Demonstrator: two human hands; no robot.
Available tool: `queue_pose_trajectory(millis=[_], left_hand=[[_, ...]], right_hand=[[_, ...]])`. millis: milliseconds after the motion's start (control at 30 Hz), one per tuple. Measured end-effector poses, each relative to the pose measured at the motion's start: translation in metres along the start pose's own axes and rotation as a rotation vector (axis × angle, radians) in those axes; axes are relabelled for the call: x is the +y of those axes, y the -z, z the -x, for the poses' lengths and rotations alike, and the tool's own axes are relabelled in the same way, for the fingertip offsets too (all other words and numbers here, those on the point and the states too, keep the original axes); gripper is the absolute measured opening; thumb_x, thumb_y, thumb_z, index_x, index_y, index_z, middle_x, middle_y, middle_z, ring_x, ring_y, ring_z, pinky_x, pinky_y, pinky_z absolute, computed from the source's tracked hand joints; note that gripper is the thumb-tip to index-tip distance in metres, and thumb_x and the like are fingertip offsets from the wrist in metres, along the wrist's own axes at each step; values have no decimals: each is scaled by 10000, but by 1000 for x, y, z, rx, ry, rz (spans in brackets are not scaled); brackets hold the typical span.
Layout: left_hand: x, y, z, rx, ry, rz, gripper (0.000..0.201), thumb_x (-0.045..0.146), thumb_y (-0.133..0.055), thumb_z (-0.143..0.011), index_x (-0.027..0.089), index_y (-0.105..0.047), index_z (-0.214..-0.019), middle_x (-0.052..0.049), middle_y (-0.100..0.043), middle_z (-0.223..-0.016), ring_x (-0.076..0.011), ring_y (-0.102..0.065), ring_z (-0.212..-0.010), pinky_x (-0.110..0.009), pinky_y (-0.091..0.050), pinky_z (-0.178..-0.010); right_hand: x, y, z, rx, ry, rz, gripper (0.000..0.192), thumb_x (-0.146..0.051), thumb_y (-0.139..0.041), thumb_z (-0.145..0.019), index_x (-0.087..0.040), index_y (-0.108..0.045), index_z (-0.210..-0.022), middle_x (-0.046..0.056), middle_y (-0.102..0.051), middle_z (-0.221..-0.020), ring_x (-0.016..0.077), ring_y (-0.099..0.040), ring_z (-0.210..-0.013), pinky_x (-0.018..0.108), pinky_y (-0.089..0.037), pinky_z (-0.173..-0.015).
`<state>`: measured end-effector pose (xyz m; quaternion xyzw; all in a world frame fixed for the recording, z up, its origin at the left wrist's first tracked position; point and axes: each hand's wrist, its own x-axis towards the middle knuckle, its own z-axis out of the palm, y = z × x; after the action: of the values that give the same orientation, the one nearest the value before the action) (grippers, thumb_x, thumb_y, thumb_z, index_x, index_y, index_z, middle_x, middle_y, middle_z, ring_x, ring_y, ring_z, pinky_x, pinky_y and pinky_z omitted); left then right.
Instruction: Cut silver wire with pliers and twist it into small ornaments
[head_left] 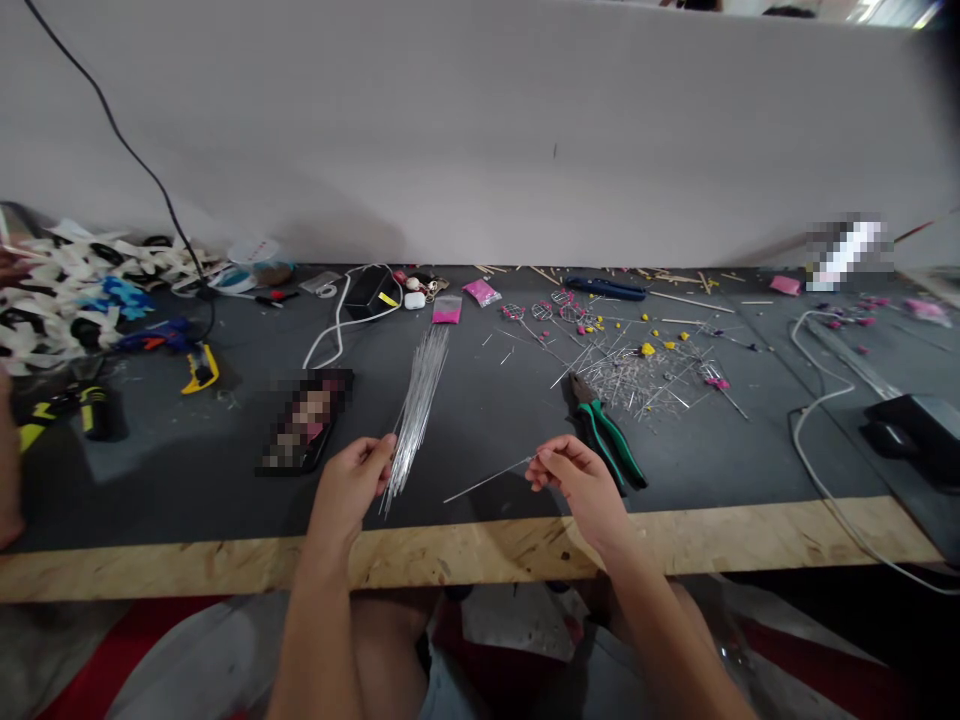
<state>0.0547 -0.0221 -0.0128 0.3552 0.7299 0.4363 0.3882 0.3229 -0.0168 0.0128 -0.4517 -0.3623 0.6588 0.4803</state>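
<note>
The single wire [487, 480] you hold lies low over the dark mat [480, 430], just right of the near end of the wire bundle [416, 410], its free tip pointing back toward that bundle. Your right hand [581, 480] pinches it at its right end, thumb and fingertips closed tight on the metal, so nearly all of its length hangs out unsupported. In my judgement that long overhang is the weak point: a thin wire gripped at 1 end can swing, bend, or twist out of the pinch, and its tip could snag the bundle and drag strands loose. Your left hand [352, 480] rests at the bundle's near end, fingers curled and closed lightly around or against the strands; I cannot tell whether it grips them or only steadies them. If that hold is loose, the fanned bundle could roll or spread toward the wooden table edge [480, 555] just below it. To the right of the bundle lie the green-handled pliers [607, 430], and beyond them a scatter of cut wire pieces [637, 375], sharp ends to mind. A blurred phone [304, 420] sits left of the bundle.
</note>
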Motion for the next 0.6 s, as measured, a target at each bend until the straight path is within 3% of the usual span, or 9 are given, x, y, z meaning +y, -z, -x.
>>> queue_pose_trajectory(millis=[233,533,600], left_hand=[[6,3,6,48,13,208,335,445,-640,-694,161,-471,-636,71,-441,-510,-39,-352,-390,-151,-221,-347],[-2,3,2,48,24,195,340,462,-633,-693,178,-452,-650,92,-341,-449,-45,-288,-356,-158,-186,-329],[0,0,3,80,10,110,349,483,-608,-701,182,-445,-633,86,-346,-447,-52,-303,-353,-166,-212,-327]], right_hand=[[7,-4,-15,-26,-66,-19,168,-319,-661,-722,-174,-576,-718,1,-651,-695,127,-620,-635,243,-473,-573],[17,-10,-35,12,-93,113,172,-309,-666,-675,-165,-584,-718,17,-678,-698,130,-636,-612,223,-476,-509],[18,-8,-38,22,-90,125,164,-299,-661,-675,-166,-579,-722,16,-676,-693,129,-634,-601,213,-470,-481]])
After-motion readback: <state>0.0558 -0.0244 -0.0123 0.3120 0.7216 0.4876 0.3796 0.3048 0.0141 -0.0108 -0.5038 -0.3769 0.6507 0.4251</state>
